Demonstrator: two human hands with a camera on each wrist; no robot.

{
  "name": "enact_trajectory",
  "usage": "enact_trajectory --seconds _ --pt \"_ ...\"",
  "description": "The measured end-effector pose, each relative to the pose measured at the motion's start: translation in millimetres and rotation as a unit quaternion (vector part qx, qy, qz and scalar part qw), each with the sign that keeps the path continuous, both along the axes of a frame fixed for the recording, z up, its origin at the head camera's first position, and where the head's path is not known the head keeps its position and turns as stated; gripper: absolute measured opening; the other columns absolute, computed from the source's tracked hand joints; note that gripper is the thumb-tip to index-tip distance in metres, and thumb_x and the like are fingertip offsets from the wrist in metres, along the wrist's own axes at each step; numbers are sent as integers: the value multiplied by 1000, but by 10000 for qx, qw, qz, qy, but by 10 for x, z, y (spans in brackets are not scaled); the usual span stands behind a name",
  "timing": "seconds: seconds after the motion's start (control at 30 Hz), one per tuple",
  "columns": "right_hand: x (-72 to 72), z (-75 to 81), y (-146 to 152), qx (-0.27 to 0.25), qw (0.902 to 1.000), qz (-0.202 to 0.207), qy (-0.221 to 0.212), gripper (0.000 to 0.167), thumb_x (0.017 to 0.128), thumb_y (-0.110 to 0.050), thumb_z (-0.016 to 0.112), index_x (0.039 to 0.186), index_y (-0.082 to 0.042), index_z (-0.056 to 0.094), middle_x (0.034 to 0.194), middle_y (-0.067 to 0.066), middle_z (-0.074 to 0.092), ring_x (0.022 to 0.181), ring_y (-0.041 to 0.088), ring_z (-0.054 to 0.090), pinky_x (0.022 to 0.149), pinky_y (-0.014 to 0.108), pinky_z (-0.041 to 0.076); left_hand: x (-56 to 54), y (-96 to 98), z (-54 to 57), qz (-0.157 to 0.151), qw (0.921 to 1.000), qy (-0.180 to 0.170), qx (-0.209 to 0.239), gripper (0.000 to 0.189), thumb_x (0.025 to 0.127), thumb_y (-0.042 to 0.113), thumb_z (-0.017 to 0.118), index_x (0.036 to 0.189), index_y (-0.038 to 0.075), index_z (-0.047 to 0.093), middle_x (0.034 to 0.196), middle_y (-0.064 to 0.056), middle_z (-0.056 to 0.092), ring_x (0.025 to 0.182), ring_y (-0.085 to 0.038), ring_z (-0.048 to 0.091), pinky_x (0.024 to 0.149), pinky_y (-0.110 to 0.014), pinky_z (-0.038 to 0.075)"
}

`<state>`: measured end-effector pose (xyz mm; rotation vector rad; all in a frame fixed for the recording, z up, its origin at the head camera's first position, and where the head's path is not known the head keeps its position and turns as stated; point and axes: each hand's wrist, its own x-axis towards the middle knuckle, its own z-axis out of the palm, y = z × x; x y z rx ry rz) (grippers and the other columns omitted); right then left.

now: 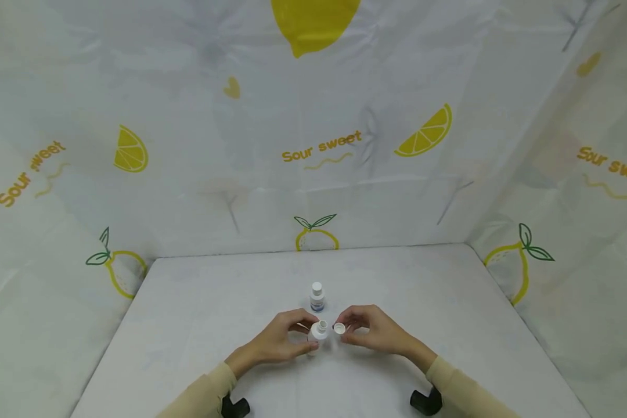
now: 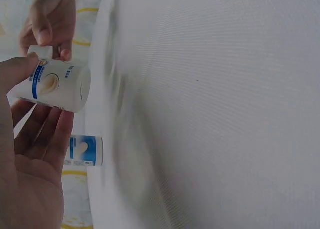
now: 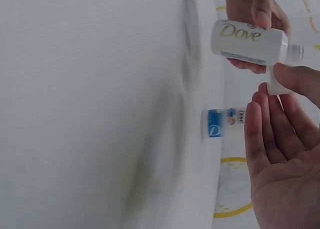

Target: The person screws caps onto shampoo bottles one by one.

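My left hand (image 1: 284,337) grips a small white Dove bottle (image 3: 250,41) between thumb and fingers, its open neck showing in the head view. The bottle (image 2: 60,84) is held up off the table with its label facing the left wrist camera. Just to the right, my right hand (image 1: 373,330) pinches a white cap (image 1: 339,328), its hollow underside turned up. Cap and bottle neck are apart, a short gap between them in the head view. Beyond both hands a second small bottle (image 1: 317,297), white with a blue lower label and its cap on, stands upright.
A white cloth covers the table (image 1: 214,290). Behind it and at both sides hang white sheets (image 1: 188,191) printed with lemons and lettering. Black wrist mounts (image 1: 426,402) sit below the forearms near the front.
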<state>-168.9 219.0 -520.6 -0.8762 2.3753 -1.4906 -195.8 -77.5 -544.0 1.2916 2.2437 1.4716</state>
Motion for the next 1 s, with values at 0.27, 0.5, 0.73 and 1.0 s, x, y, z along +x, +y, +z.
enact_trajectory --seconds 0.27,0.5,0.73,1.0 --pt "-36 245 -88 -120 9986 194 470 23 99 -15 80 121 -9 75 117 12 79 100 7 71 89 30 67 -60 -30 69 49 9999 160 -30 34 96 15 84 127 10 72 116 -8 76 105 -5 73 91 -28 67" --pt "-61 273 -146 -107 9975 -21 704 23 97 -11 81 120 -9 77 114 10 79 98 4 69 89 29 67 -69 -58 109 58 9999 46 -94 35 95 16 85 128 11 73 117 -6 77 105 -4 71 93 -30 67" --pt "-68 307 -219 -422 9967 -67 689 26 98 -9 80 123 -4 76 120 17 76 106 15 74 95 35 68 -91 -59 96 24 9999 144 -61 33 97 16 84 128 11 73 117 -7 78 104 -5 72 92 -28 67" --pt "-99 308 -288 -885 9934 37 733 30 98 -4 80 126 2 73 125 29 72 115 10 71 100 41 66 -126 -57 114 61 9996 280 -58 32 97 19 84 126 9 74 114 -8 77 102 -5 72 90 -27 67"
